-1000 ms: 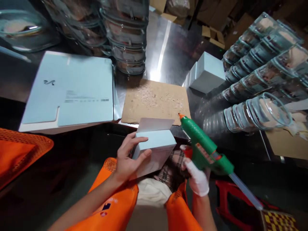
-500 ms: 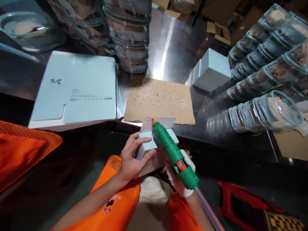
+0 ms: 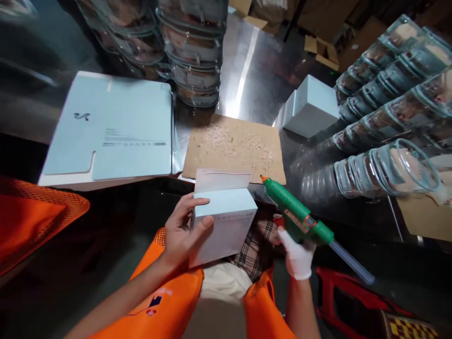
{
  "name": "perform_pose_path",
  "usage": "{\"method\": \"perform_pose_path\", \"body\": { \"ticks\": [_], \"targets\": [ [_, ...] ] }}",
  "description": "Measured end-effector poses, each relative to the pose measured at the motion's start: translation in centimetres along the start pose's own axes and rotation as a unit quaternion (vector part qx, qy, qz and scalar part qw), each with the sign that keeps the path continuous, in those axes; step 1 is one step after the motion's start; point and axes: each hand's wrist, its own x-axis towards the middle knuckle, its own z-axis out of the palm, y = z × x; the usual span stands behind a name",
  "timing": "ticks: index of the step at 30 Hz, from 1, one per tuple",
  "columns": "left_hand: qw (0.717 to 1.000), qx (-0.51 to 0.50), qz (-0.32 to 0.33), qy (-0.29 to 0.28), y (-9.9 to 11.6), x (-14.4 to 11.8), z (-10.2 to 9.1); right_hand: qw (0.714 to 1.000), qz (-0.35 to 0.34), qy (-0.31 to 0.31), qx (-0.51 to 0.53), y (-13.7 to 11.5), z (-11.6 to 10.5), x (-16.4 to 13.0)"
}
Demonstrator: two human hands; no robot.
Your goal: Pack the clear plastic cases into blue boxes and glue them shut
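Note:
My left hand (image 3: 181,230) grips a small pale blue carton (image 3: 226,221) over my lap, thumb on its top face and fingers along the left side. Its flap (image 3: 221,180) stands open, with a thin line of glue along the upper edge. My right hand (image 3: 295,253), in a white glove, holds a green hot glue gun (image 3: 295,217) to the right of the carton. The orange nozzle (image 3: 262,178) points up and left, a short gap from the flap. A clear glue stick (image 3: 349,262) sticks out behind the gun.
A cardboard sheet (image 3: 236,147) with glue crumbs lies on the steel table (image 3: 247,70). A stack of flat blue carton blanks (image 3: 113,127) lies left. Finished blue boxes (image 3: 308,106) stand at the right. Stacks of clear lidded containers (image 3: 192,52) stand behind, with more lying on the right (image 3: 384,113).
The glue gun's nozzle was on the flap half a second ago; it has now pulled away to the right, leaving a glue line. My left hand keeps hold of the carton.

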Motion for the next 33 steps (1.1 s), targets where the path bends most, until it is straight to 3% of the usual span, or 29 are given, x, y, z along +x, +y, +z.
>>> {"method": "perform_pose_path", "body": {
  "ticks": [4,8,11,14,16,17,19,21,24,27,29,33],
  "targets": [
    [0.999,-0.039,-0.012,0.000,0.6,0.5,0.2,0.984,0.148,-0.069,0.068,-1.7,0.7,5.2],
    [0.999,-0.043,-0.010,-0.002,0.9,0.5,0.5,0.973,0.198,-0.117,-0.034,-2.2,1.2,10.2],
    [0.999,-0.041,-0.012,-0.003,0.8,0.3,0.4,0.974,0.155,-0.065,-0.153,-2.4,0.2,11.8],
    [0.998,-0.056,-0.017,-0.018,0.8,0.3,0.4,0.952,0.029,0.055,-0.300,-3.2,-0.4,10.7],
    [0.997,-0.064,-0.020,-0.040,0.9,0.3,0.5,0.961,-0.070,0.081,-0.256,-4.0,0.4,8.8],
    [0.996,-0.064,-0.021,-0.055,1.0,0.3,0.6,0.977,-0.092,0.047,-0.185,-4.4,1.1,7.6],
    [0.995,-0.056,-0.018,-0.079,1.0,0.2,0.7,0.993,-0.062,-0.092,-0.031,-4.9,3.1,5.5],
    [0.995,-0.049,-0.014,-0.087,0.8,0.1,0.9,0.973,0.017,-0.218,0.079,-4.9,4.8,4.2],
    [0.995,-0.086,-0.020,-0.055,0.2,0.1,1.3,0.950,0.047,-0.271,0.149,-4.4,5.7,3.8],
    [0.985,-0.169,-0.029,-0.028,-0.3,0.5,1.3,0.921,-0.057,-0.359,0.143,-4.0,4.6,4.0],
    [0.984,-0.166,-0.027,-0.050,-0.4,0.8,1.0,0.891,-0.136,-0.418,0.114,-4.2,3.8,3.9],
    [0.993,-0.065,0.029,-0.096,-0.2,1.1,0.2,0.882,-0.237,-0.406,0.033,-4.3,3.9,3.2]
  ]
}}
